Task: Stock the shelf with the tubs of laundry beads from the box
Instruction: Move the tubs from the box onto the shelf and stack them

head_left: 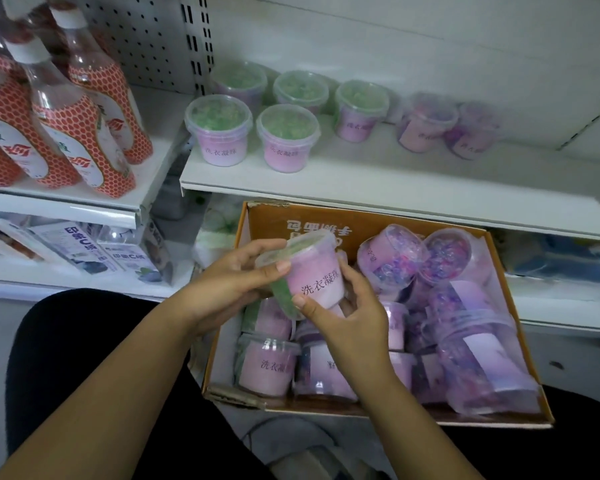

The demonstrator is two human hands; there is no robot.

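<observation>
A white shop shelf (378, 174) holds seven tubs. Above the cardboard box (520, 341), left hand (229, 282) and right hand (347, 317) clasp a green-bead tub (309, 271), tilted; it is best stood upright beside the green row (284, 109).

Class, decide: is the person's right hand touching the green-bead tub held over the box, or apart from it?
Touching. The head view shows the right hand with its thumb on the label of the tub and fingers curled behind it.
</observation>
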